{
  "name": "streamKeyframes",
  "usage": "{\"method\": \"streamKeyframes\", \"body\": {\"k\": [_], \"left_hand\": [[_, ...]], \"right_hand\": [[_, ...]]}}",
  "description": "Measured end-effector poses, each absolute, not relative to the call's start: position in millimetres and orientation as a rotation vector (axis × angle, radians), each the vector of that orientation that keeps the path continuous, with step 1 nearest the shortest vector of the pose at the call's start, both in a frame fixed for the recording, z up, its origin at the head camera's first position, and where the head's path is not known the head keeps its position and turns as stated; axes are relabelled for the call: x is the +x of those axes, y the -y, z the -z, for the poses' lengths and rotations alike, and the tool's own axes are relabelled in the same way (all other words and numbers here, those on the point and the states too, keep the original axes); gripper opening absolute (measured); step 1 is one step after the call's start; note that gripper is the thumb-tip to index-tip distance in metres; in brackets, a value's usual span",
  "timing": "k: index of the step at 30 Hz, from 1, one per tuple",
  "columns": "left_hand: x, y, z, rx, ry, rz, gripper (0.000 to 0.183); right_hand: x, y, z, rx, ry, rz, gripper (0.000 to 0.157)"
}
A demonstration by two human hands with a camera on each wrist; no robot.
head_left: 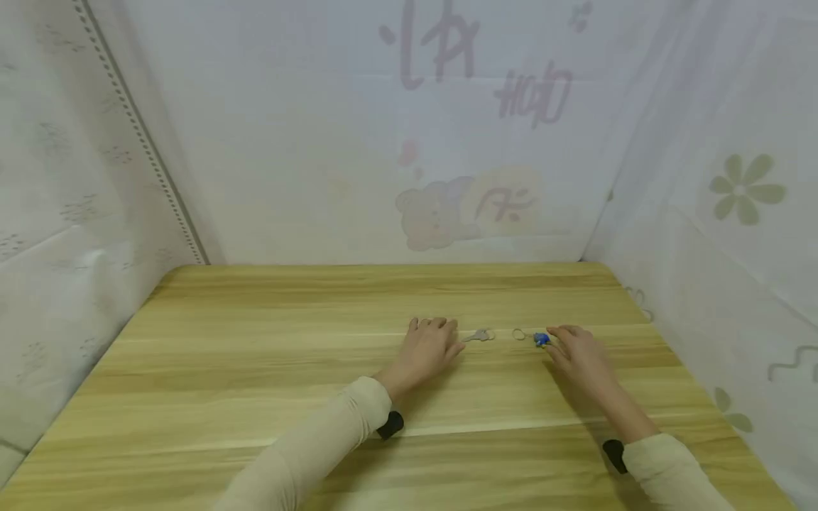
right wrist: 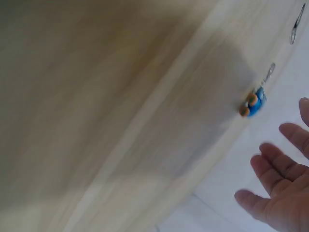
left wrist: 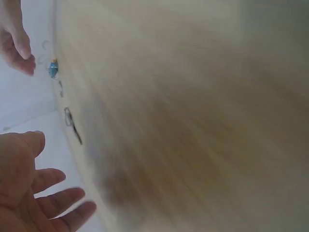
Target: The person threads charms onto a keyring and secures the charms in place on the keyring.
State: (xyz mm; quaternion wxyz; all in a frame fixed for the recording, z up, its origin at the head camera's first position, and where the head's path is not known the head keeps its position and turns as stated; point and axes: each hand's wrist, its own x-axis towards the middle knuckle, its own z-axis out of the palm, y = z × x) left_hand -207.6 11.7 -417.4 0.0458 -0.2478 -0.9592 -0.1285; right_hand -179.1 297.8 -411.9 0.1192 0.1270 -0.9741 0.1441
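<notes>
A key with a small ring lies on the wooden table, just right of my left hand. That hand's fingers are spread and hold nothing; in the left wrist view the key is apart from the fingertips. To the right of the key lies a blue keychain charm with a metal split ring on its left. My right hand is right beside the charm. In the right wrist view its fingers are loosely extended, a gap away from the charm, which shows orange round parts.
The wooden table has rounded far corners. A pale printed cloth hangs behind it, and more cloth flanks it left and right. Black wrist bands show at both sleeves.
</notes>
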Motion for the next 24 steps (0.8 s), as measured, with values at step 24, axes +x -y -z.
{"method": "streamKeyframes", "body": {"k": [24], "left_hand": [[-247,-84,432,-0.553,3.019,0.775,0.019]], "right_hand": [[-235,-275,430,0.341,2.987,-0.615,0.017]]}}
